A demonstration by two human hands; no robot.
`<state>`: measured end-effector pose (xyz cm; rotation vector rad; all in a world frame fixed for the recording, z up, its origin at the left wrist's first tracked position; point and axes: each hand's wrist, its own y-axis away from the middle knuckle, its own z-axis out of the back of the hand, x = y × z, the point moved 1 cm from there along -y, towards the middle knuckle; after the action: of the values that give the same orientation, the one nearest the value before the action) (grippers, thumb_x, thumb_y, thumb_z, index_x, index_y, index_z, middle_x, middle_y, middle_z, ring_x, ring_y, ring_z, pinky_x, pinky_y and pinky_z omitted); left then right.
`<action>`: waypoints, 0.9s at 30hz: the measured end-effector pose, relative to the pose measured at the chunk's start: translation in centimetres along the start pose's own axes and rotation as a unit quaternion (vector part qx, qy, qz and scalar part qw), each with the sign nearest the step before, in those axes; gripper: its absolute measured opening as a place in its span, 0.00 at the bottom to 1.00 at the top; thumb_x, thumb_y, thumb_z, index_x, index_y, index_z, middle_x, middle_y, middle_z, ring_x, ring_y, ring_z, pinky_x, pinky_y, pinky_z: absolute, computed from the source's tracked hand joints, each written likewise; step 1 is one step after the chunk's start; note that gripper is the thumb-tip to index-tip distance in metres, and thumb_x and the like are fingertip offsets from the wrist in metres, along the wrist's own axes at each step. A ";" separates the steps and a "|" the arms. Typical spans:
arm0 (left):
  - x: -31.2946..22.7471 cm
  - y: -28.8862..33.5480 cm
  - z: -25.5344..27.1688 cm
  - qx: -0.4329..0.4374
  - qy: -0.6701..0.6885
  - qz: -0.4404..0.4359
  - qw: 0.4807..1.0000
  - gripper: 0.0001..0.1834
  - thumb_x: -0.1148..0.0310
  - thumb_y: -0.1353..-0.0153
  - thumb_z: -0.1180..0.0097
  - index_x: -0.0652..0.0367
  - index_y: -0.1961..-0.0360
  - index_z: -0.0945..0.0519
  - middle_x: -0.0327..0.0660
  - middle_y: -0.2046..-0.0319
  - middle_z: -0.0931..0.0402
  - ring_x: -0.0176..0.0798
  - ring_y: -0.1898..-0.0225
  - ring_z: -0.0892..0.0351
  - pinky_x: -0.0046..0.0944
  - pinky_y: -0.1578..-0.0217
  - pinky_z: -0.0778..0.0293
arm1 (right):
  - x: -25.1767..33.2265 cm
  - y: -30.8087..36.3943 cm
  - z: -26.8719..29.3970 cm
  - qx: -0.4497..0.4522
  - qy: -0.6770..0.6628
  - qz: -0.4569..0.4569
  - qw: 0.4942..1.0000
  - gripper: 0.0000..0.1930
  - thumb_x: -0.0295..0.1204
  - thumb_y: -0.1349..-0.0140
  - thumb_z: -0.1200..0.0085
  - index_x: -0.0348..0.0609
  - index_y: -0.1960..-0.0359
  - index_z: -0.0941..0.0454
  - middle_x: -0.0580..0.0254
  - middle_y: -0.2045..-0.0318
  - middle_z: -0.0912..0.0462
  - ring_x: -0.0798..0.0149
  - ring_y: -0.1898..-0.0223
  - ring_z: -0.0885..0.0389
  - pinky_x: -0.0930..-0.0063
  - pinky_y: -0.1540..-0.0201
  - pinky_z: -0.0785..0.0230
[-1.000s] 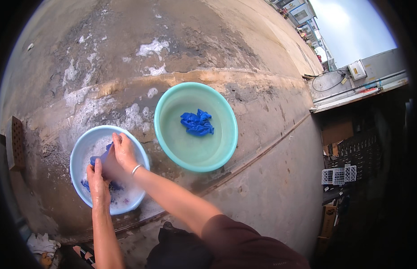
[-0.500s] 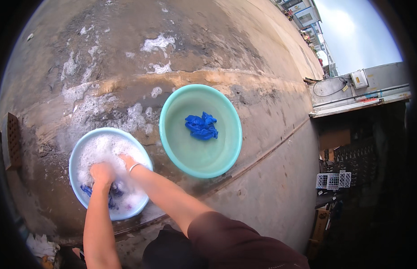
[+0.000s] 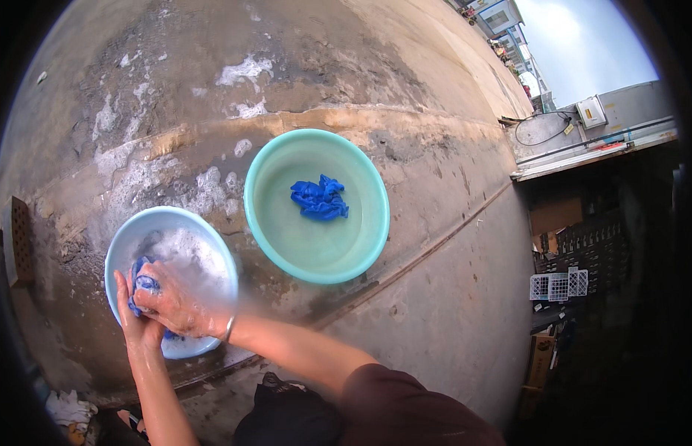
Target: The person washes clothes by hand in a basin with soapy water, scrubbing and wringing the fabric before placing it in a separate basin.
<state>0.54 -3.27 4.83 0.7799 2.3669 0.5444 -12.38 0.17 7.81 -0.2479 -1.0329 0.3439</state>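
A wet, soapy blue cloth is bunched between my two hands above the light blue basin. My right hand, with a pale band at the wrist, closes its fingers around the cloth. Under and beside it, my left hand grips the cloth from the other side, its thumb raised and its other fingers partly hidden. White suds cover the water in this basin, and a bit of blue cloth shows below my hands. To the right, a larger green basin holds water and a crumpled blue cloth.
Foam patches lie on the wet concrete ground. A brick with holes is at the far left. White plastic baskets sit in a dark area on the right. A whitish heap lies at lower left.
Both hands have come up out of the suds and together, lifting a blue cloth between them. The view has shifted slightly, while the green basin's cloth stays in place.
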 end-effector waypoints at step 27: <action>6.9 -0.3 -1.8 -0.211 0.003 -0.102 0.972 0.21 0.63 0.35 0.48 0.70 0.48 0.28 0.46 0.54 0.24 0.41 0.57 0.22 0.40 0.56 0.26 | -7.3 0.5 -1.9 -0.130 -0.221 -0.407 0.877 0.18 0.40 0.31 0.51 0.41 0.75 0.30 0.69 0.81 0.31 0.75 0.78 0.35 0.74 0.74 0.38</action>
<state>-5.31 0.59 3.31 0.3396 2.1892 0.9204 -14.17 -2.28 0.93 0.0489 -1.5370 -0.5378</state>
